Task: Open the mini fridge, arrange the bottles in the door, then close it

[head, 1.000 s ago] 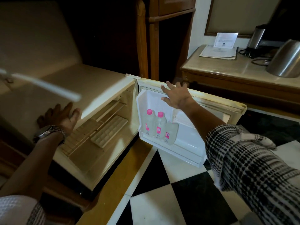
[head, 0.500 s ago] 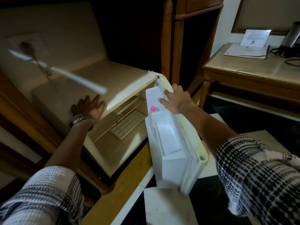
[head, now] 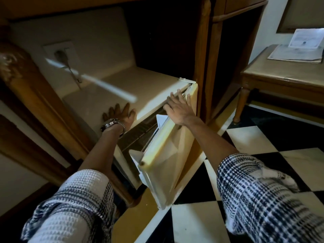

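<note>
Swung nearly shut now, the door [head: 168, 165] hides our bottles. Our right hand [head: 180, 109] presses flat on its top edge, grip open; left hand [head: 121, 114] lies flat, open, on the fridge [head: 140, 81].

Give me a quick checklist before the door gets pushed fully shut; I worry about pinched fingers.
1. Fridge door nearly closed, gap left: ok.
2. Right hand flat on the door's top edge, fingers reaching toward the seam by the hinge: not ok, pinch risk.
3. Left hand flat on the fridge top, clear of the gap: ok.
4. Bottles upright in the door: cannot tell, hidden.
5. Nothing sticking out of the gap: ok as far as visible.
6. Floor beside the door clear: ok.
</note>
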`<state>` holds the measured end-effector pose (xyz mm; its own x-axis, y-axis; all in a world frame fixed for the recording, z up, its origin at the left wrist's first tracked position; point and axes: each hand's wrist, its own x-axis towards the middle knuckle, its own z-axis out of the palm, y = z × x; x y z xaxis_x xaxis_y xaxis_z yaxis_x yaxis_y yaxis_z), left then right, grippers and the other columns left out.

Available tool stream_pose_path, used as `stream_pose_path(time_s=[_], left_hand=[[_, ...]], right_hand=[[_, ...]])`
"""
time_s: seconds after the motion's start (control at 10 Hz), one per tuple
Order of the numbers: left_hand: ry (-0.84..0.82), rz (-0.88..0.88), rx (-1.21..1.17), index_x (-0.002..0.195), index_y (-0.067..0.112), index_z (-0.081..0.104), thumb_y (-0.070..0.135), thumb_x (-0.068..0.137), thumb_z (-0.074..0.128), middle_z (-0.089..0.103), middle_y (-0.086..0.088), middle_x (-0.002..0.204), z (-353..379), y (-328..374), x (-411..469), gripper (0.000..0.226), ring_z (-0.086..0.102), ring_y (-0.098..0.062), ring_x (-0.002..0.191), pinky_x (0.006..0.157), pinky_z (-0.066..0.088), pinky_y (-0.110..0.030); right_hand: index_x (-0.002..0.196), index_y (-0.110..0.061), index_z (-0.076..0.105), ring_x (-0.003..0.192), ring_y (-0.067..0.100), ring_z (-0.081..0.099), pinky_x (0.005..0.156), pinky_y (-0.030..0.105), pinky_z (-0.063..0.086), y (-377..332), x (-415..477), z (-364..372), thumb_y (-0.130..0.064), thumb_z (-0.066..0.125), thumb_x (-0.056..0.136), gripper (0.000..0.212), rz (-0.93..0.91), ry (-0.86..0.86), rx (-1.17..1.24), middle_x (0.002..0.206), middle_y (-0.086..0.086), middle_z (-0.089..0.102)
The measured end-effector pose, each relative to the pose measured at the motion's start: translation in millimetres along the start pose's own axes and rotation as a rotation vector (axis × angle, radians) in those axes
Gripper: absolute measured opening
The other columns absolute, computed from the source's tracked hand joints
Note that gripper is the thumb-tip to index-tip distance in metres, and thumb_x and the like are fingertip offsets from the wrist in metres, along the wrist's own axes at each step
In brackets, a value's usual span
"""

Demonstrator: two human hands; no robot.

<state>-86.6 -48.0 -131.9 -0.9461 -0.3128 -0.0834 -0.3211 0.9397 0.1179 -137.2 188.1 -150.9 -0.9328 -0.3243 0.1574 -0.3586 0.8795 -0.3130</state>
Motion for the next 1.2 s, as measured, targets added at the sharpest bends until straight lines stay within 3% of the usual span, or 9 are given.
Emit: stream_pose_path(time_s=[0.1, 0.3, 0.5, 0.6, 0.7, 0.8, 0.9, 1.1, 1.2], left_hand=[[-0.073, -0.018, 0.007, 0.152, 0.046, -0.001, 0.071, 0.087, 0.007, -0.008, 0.002, 0.167, -7, 3, -1, 0.07, -0.006, -0.029, 0.153, 0.12, -0.003, -0.055], [-0.22, -0.061, -0.163, 0.153, 0.044, 0.007, 0.078, 0.082, 0.012, -0.007, 0.003, 0.167, -19, 2, 12, 0.079, -0.008, -0.027, 0.153, 0.121, -0.005, -0.053], [-0.127, -0.038, -0.053, 0.152, 0.043, -0.004, 0.104, 0.041, -0.001, -0.016, 0.003, 0.166, -8, 10, 1, 0.126, -0.015, -0.027, 0.152, 0.114, -0.011, -0.06], [-0.04, 0.057, 0.002, 0.154, 0.034, -0.006, 0.108, 0.034, 0.009, -0.014, 0.006, 0.166, 9, 4, -7, 0.142, -0.013, -0.018, 0.152, 0.115, -0.011, -0.057], [0.009, 0.088, 0.046, 0.155, 0.032, -0.006, 0.108, 0.032, 0.014, -0.013, 0.007, 0.166, 11, 6, -13, 0.145, -0.012, -0.016, 0.153, 0.118, -0.007, -0.055], [0.053, 0.098, 0.055, 0.156, 0.03, 0.0, 0.106, 0.039, 0.015, -0.006, 0.006, 0.167, 10, 5, -22, 0.14, -0.005, -0.016, 0.153, 0.12, 0.001, -0.053], [0.108, 0.108, 0.078, 0.156, 0.03, 0.001, 0.106, 0.043, 0.016, -0.004, 0.008, 0.167, 12, 7, -20, 0.137, -0.003, -0.014, 0.153, 0.12, 0.001, -0.05], [0.102, 0.053, 0.039, 0.155, 0.034, 0.0, 0.105, 0.047, 0.017, -0.003, 0.012, 0.166, 12, 4, -15, 0.131, -0.003, -0.01, 0.153, 0.121, -0.002, -0.045], [0.024, 0.079, 0.072, 0.155, 0.026, -0.01, 0.094, 0.064, 0.022, -0.011, 0.003, 0.166, -2, 20, -38, 0.118, -0.014, -0.021, 0.153, 0.122, -0.003, -0.047]], right_hand=[[0.158, -0.017, 0.024, 0.155, 0.022, -0.01, 0.122, 0.055, -0.011, -17, 9, 6, -0.045, 0.013, 0.101, 0.064, -0.045, 0.009, -0.066, 0.167, 0.002, 0.01], [0.152, -0.02, 0.039, 0.155, 0.02, 0.008, 0.123, 0.054, -0.001, -46, 33, 14, -0.044, 0.018, 0.101, 0.059, -0.066, 0.082, -0.171, 0.161, -0.002, 0.032], [0.147, -0.025, 0.044, 0.152, 0.018, 0.021, 0.123, 0.05, 0.006, -43, 40, 17, -0.045, 0.023, 0.1, 0.055, -0.082, 0.107, -0.122, 0.159, -0.004, 0.036], [0.142, -0.025, 0.049, 0.149, 0.015, 0.027, 0.121, 0.044, 0.015, -43, 38, 16, -0.044, 0.028, 0.099, 0.051, -0.083, 0.13, -0.101, 0.156, -0.004, 0.04], [0.141, -0.022, 0.05, 0.146, 0.018, 0.031, 0.118, 0.044, 0.02, -42, 39, 13, -0.048, 0.027, 0.099, 0.054, -0.101, 0.112, -0.131, 0.154, -0.001, 0.043], [0.135, -0.016, 0.052, 0.131, 0.029, 0.043, 0.107, 0.045, 0.031, -43, 50, 7, -0.058, 0.029, 0.094, 0.063, -0.155, 0.052, -0.227, 0.14, 0.008, 0.051], [0.131, -0.013, 0.051, 0.123, 0.032, 0.045, 0.104, 0.045, 0.033, -39, 58, 5, -0.062, 0.033, 0.092, 0.065, -0.205, 0.079, -0.255, 0.132, 0.012, 0.052], [0.131, -0.01, 0.047, 0.126, 0.028, 0.044, 0.107, 0.041, 0.033, -35, 64, 10, -0.064, 0.03, 0.092, 0.068, -0.253, 0.015, -0.184, 0.135, 0.009, 0.051], [0.145, -0.01, 0.039, 0.139, 0.027, 0.036, 0.113, 0.041, 0.03, -39, 58, -33, -0.063, 0.029, 0.097, 0.073, -0.339, -0.235, -0.296, 0.151, 0.01, 0.04]])
